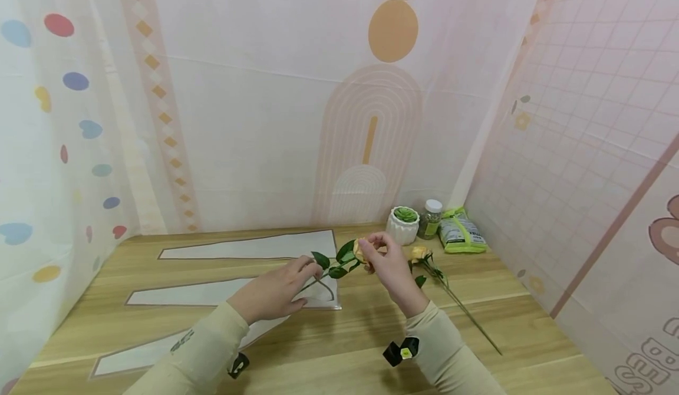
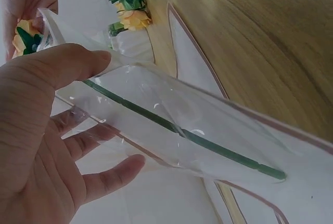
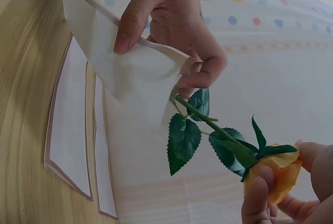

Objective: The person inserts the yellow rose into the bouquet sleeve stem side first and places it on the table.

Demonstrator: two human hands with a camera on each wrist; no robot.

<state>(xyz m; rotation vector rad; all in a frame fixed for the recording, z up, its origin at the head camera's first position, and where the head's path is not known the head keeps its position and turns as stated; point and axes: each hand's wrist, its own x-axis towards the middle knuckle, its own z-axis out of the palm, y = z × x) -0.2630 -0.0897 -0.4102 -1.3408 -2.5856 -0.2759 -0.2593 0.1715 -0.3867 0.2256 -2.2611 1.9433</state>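
In the head view, the left hand (image 1: pixel 286 283) grips a tapered, white-and-clear film sleeve with a pinkish-brown border (image 2: pixel 156 94) over the light wood table (image 1: pixel 361 348). The right hand (image 1: pixel 386 262) has its fingers curled around the bloom of a yellow-orange rose with dark green leaves (image 1: pixel 362 252). A 2nd yellow-orange rose (image 1: pixel 421 253) lies to the right, near a ribbed white pot with a green succulent (image 1: pixel 403 230), a clear jar with a white lid (image 1: pixel 431 221) and a green-and-white bag (image 1: pixel 461 231).

In the left wrist view, the left thumb presses the clear film against the fingers behind it; the other fingers are spread. The held rose's green stem runs inside the sleeve.

In the right wrist view, thumb and fingertips enclose the petals; bloom and leaves remain outside the sleeve's mouth.
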